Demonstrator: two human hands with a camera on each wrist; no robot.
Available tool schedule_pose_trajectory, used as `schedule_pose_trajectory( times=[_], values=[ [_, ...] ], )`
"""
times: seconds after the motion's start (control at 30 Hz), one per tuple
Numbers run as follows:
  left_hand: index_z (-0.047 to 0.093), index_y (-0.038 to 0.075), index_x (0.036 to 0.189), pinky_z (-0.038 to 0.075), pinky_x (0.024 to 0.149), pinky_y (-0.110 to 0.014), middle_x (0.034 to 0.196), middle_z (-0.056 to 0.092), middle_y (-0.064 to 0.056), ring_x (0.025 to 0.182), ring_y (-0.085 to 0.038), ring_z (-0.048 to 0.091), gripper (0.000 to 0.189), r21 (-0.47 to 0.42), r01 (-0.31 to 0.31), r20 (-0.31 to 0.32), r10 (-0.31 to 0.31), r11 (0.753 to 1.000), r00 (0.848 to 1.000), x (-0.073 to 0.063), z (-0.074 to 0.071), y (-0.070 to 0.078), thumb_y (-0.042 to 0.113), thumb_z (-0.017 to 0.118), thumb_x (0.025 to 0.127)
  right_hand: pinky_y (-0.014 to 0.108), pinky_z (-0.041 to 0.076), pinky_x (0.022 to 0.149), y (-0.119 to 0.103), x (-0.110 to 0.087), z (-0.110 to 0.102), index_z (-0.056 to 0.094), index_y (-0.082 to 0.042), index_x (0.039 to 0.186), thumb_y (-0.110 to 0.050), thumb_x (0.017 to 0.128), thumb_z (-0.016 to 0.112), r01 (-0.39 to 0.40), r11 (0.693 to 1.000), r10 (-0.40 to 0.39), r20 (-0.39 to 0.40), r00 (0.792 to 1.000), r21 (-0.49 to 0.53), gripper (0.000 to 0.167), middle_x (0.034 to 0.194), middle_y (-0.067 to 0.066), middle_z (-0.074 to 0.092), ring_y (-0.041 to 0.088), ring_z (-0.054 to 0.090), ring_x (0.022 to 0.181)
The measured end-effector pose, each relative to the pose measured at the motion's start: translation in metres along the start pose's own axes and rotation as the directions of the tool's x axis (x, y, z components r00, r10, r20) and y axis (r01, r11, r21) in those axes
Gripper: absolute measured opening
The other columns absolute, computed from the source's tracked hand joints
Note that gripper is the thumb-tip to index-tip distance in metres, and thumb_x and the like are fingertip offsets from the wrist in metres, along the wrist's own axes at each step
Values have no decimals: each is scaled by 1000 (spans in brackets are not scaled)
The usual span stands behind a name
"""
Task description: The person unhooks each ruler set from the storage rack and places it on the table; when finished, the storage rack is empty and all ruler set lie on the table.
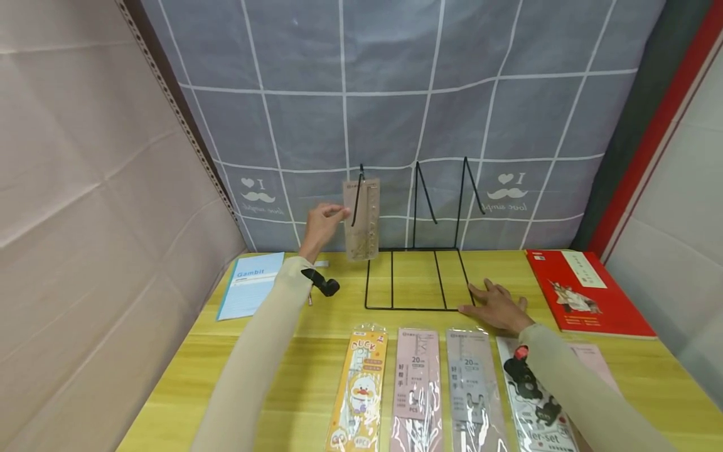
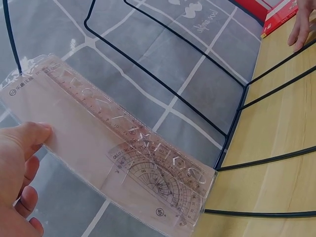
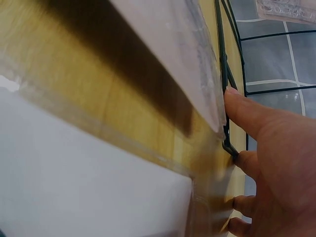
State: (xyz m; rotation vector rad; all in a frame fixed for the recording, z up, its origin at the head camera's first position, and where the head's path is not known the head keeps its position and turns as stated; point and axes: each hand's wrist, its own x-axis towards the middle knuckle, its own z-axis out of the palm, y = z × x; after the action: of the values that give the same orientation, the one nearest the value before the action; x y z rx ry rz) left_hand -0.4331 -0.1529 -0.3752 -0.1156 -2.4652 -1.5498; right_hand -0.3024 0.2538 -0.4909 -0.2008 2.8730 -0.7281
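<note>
A clear packet of rulers hangs on the leftmost hook of a black wire rack. My left hand pinches the packet's left edge. In the left wrist view the thumb lies on the front of the packet, which shows a ruler with cut-out shapes and a protractor. My right hand spreads over the rack's front right corner. Seen from the right wrist, the right hand touches the wire frame with its thumb and a finger.
In front of the rack lie a yellow duck packet, a pink packet, a grey packet and a black-cat ruler set. Another pink packet is partly behind my right sleeve. A blue notebook and red book flank the rack.
</note>
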Motion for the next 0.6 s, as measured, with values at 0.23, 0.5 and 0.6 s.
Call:
schedule_pose_trajectory(
  times=[0.23, 0.5, 0.6],
  values=[
    [78, 13, 120, 45, 114, -52, 141, 62, -7, 138, -30, 53, 48, -16, -4, 10, 4, 1000, 1000, -8, -1, 0, 52, 74, 93, 89, -6, 106, -1, -1, 0, 33, -8, 162, -69, 94, 60, -13, 1000, 13, -5, 1000, 20, 95, 168, 36, 8, 60, 8, 151],
    [78, 14, 118, 45, 113, -53, 139, 63, -5, 134, -30, 54, 46, -19, -16, 22, 16, 1000, 1000, -20, -2, -4, 53, 73, 94, 89, -4, 106, -2, -3, -2, 33, -7, 161, -67, 95, 61, -6, 1000, 6, 3, 1000, 11, 94, 167, 38, 9, 61, 9, 150],
    [78, 13, 117, 45, 113, -54, 139, 62, -5, 134, -30, 55, 47, -30, -15, 29, 16, 999, 999, -27, -3, -4, 53, 73, 93, 90, -4, 105, -2, -3, -2, 34, -7, 161, -67, 95, 61, 1, 1000, -1, 8, 1000, 9, 94, 166, 38, 10, 61, 10, 150]
  ],
)
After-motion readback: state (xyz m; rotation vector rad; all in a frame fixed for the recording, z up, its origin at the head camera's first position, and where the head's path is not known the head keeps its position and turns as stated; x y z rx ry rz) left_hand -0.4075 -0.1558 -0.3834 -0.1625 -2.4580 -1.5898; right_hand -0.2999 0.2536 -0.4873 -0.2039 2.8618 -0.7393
